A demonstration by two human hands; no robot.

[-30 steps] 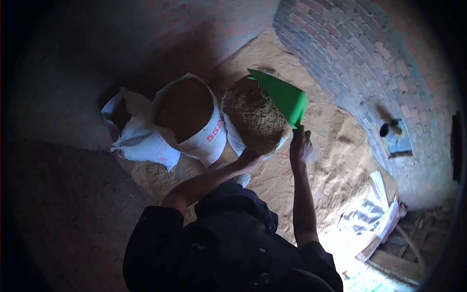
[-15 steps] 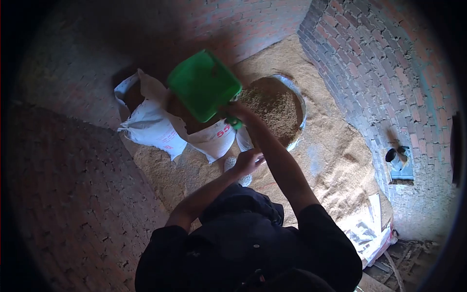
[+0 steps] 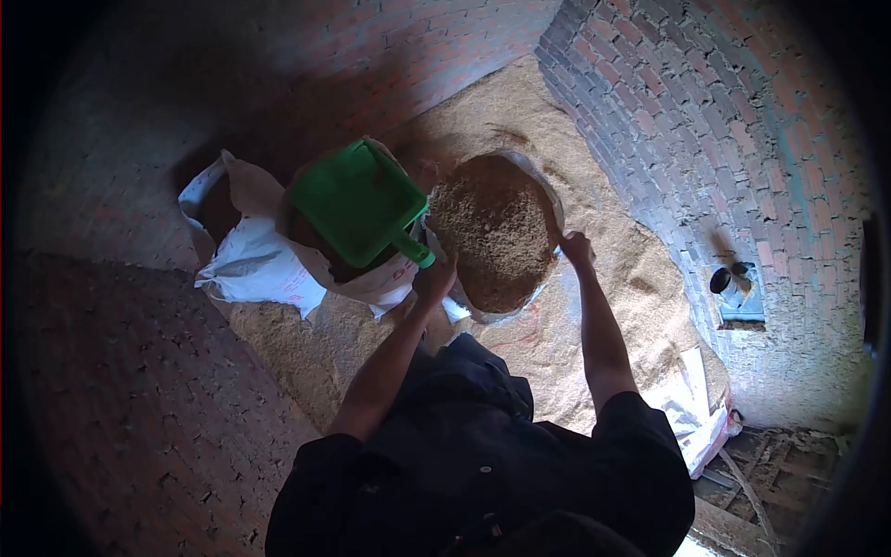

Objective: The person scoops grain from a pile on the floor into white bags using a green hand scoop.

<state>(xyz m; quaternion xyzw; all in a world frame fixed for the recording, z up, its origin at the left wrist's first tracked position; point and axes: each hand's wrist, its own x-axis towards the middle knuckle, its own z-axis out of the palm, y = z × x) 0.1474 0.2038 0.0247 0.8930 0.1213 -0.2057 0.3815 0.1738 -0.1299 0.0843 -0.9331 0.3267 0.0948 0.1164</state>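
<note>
Left hand (image 3: 434, 278): fingers closed on the full sack's (image 3: 497, 232) near rim.
Right hand (image 3: 577, 249): gripping its far rim.
Green scoop (image 3: 357, 200): lying in the neighbouring sack (image 3: 269, 269).

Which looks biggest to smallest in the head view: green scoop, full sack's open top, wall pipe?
1. Full sack's open top and green scoop: look alike; scoop may sit nearer the camera, so unranked.
2. Wall pipe: clearly smallest.

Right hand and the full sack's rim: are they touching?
Touching. The head view shows the right hand closed on the rim of the full sack, with no gap between fingers and fabric.
</note>
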